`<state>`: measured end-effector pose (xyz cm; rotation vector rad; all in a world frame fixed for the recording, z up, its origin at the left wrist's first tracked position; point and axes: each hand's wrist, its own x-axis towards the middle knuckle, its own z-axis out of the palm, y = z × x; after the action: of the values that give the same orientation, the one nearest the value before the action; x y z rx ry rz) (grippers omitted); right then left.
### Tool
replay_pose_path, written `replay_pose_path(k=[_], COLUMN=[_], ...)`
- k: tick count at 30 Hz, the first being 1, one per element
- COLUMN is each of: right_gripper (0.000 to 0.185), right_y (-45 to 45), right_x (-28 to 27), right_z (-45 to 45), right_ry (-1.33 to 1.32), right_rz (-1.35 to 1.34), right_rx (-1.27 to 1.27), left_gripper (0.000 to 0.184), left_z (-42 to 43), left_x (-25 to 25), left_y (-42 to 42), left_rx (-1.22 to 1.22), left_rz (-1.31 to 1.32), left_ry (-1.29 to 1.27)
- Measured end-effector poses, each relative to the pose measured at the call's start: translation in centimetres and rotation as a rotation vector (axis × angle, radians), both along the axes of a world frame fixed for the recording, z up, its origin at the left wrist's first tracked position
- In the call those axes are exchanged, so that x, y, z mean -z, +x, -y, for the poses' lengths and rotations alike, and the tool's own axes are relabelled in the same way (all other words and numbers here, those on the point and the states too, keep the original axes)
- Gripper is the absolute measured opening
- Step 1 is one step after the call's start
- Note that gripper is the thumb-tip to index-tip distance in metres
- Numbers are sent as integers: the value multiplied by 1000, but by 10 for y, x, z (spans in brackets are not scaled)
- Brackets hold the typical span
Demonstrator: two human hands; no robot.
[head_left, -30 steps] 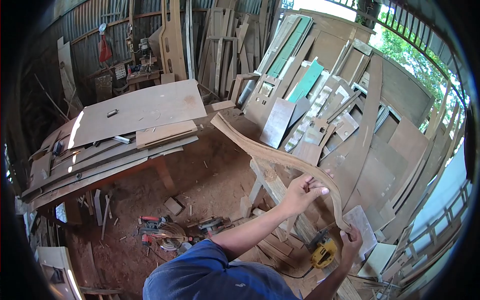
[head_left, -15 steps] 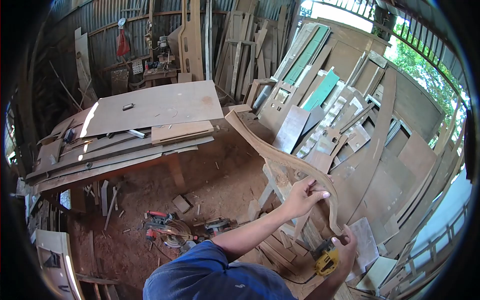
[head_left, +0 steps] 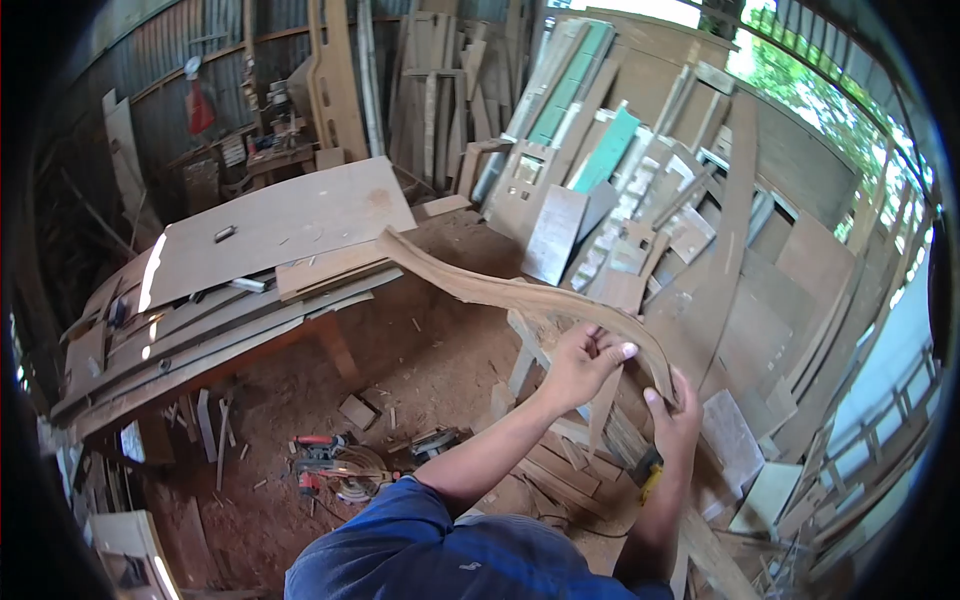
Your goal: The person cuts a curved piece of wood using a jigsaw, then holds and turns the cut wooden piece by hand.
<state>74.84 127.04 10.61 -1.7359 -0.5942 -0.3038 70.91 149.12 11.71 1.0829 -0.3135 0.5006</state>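
Observation:
A long, S-curved piece of wood (head_left: 500,290) is held up in front of me, its far end reaching toward the sheet-covered table. My left hand (head_left: 588,368) grips it near its right-hand part, thumb pressed to the near side. Close to the bent near end, my right hand (head_left: 674,412) is closed around it with the thumb at the inner edge. Below the wood stands a rough wooden support (head_left: 625,440). A yellow power tool (head_left: 651,482) shows partly behind my right forearm.
A table (head_left: 330,345) on the left carries a plywood sheet (head_left: 290,225) and stacked boards. A red and black saw (head_left: 345,470) lies on the dirt floor among offcuts. Several panels and a green board (head_left: 607,150) lean at the back right.
The curved wood has swung left and flatter, its near end rising. My right hand has moved up and now grips that end; the view has shifted slightly.

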Motion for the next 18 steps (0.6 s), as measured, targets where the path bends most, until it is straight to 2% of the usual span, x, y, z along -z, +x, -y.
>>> replay_pose_path(k=[3,6,9,14,18], right_gripper=[48,42,41,40,40], right_y=[6,-11,-5,-7,-2], right_x=[4,-14,-24,-38,-41], right_z=[14,14,27,38,51], right_ry=[-104,-44,-200,-245,-278], right_rz=[51,135,513,614,677], right_rx=[140,299,401,480,520], left_gripper=[53,52,55,53,48], left_z=[2,7,14,23,19], left_x=[-3,-13,-18,-23,-18], left_y=[3,2,5,9,7], left_rx=[-25,-15,-7,55,128], left_rz=[10,-25,33,58,10], left_ry=[-30,-50,-81,-139,-49])
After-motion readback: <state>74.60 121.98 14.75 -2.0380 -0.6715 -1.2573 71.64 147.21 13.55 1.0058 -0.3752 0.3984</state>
